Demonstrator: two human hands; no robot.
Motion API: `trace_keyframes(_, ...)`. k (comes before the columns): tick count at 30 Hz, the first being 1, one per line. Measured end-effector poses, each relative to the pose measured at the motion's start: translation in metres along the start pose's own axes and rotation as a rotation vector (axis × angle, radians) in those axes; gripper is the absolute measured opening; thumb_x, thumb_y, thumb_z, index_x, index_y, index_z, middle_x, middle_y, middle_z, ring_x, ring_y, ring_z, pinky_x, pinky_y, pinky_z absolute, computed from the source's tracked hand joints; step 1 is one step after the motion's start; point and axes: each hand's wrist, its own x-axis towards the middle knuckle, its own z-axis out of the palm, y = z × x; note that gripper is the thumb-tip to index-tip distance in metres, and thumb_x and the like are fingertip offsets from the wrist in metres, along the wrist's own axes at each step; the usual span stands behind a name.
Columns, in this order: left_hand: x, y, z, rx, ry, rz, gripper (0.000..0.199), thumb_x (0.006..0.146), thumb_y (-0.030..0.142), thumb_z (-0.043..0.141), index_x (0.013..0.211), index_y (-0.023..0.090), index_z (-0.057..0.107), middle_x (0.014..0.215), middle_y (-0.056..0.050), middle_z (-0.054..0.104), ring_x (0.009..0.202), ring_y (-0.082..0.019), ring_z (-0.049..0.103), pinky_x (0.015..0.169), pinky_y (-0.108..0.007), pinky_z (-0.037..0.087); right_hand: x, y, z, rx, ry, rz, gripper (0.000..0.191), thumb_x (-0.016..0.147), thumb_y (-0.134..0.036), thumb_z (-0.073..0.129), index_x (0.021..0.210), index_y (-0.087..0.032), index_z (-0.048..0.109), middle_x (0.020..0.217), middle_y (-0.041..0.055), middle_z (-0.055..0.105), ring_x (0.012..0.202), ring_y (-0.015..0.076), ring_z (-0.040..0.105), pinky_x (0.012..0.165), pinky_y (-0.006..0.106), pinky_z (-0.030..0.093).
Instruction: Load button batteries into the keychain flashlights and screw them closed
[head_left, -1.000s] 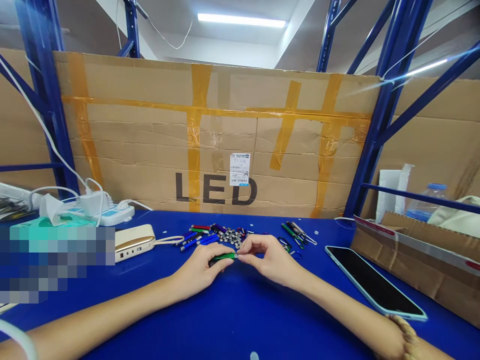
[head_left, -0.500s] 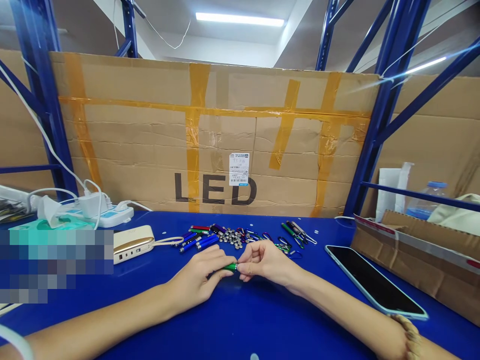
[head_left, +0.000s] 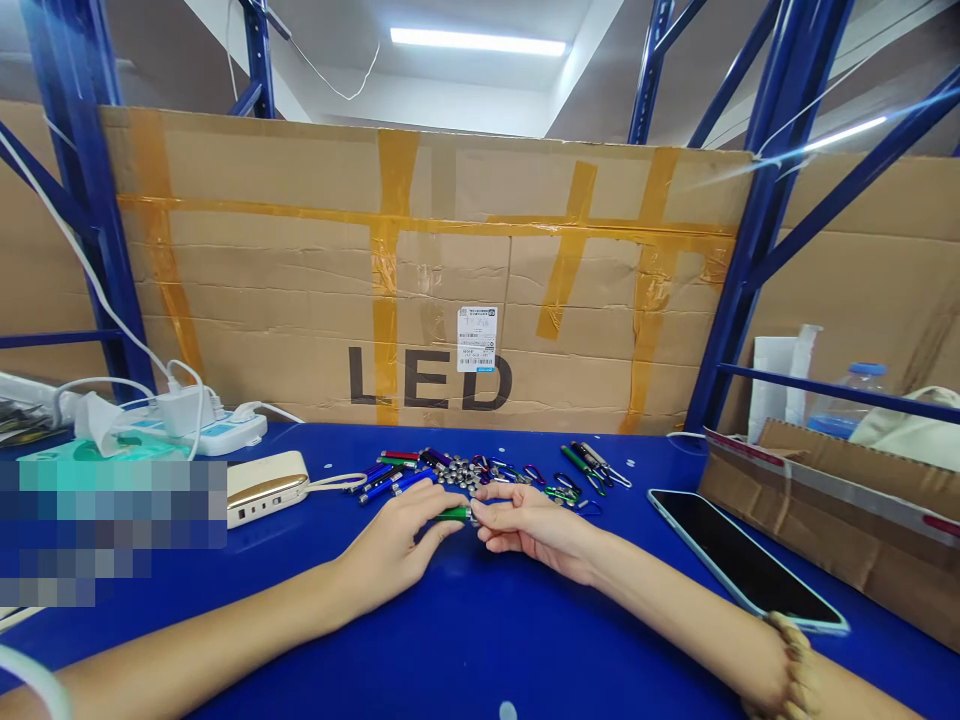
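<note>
A short green metal tube [head_left: 452,514] with a silver end lies between my two hands above the blue table. My left hand [head_left: 401,530] is closed round its body, thumb below and fingers above. At the tube's silver right end, the thumb and fingertips of my right hand [head_left: 525,525] are pinched; whether a separate small part is in them I cannot make out. Just behind lie several blue tubes [head_left: 381,488], a pile of small silver round pieces [head_left: 466,472] and coloured carabiner clips [head_left: 561,492]. Finished-looking tubes with clips [head_left: 589,465] lie to their right.
A white power bank [head_left: 266,488] with a strap and a power strip [head_left: 232,430] with cables stand at left. On the right are a phone [head_left: 742,560] and an open cardboard box [head_left: 825,530]. A large cardboard sheet [head_left: 300,300] closes off the back.
Both hands have risen slightly with the green tube. My right hand has turned at the silver end, its lower fingers now more extended.
</note>
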Motion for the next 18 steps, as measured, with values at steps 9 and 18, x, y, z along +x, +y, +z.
trace_keyframes(9, 0.003, 0.003, -0.003, -0.116, -0.023, -0.172, 0.024, 0.088, 0.029, 0.04, 0.103, 0.021, 0.057, 0.102, -0.004, 0.063, 0.093, -0.017, 0.057, 0.084, -0.031, 0.045, 0.005, 0.002, 0.001, -0.364, 0.057, -0.333, 0.034, 0.063, -0.044, 0.07, 0.074, -0.014, 0.058, 0.062, -0.0019, 0.058, 0.055, 0.009, 0.057, 0.047, 0.019, 0.05)
trace_keyframes(18, 0.006, 0.001, -0.004, -0.105, -0.101, -0.196, 0.03, 0.089, 0.031, 0.037, 0.106, 0.019, 0.058, 0.08, -0.003, 0.062, 0.068, -0.014, 0.054, 0.071, -0.028, 0.044, 0.0, -0.005, -0.014, -1.272, 0.089, -1.075, 0.018, 0.083, -0.031, 0.055, 0.089, -0.018, 0.066, 0.082, 0.0053, 0.065, 0.071, 0.0136, 0.06, 0.061, 0.024, 0.048)
